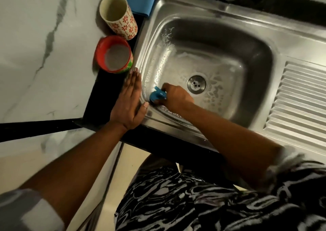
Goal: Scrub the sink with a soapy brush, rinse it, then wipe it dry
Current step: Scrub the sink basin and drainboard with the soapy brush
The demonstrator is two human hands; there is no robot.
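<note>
Gripping the blue brush (pixel 157 94) in our R hand (pixel 176 96), we press it vs the sudsy near-left corner of the steel sink (pixel 261 57), w/ our L hand (pixel 129 98) flat, fingers straight, on the sink's left rim, near a red cup (pixel 113 54) & a floral cup (pixel 118 17).

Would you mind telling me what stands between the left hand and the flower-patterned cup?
In the head view, a red cup of pale liquid stands between the left hand and the flower-patterned cup, close to both.
</note>
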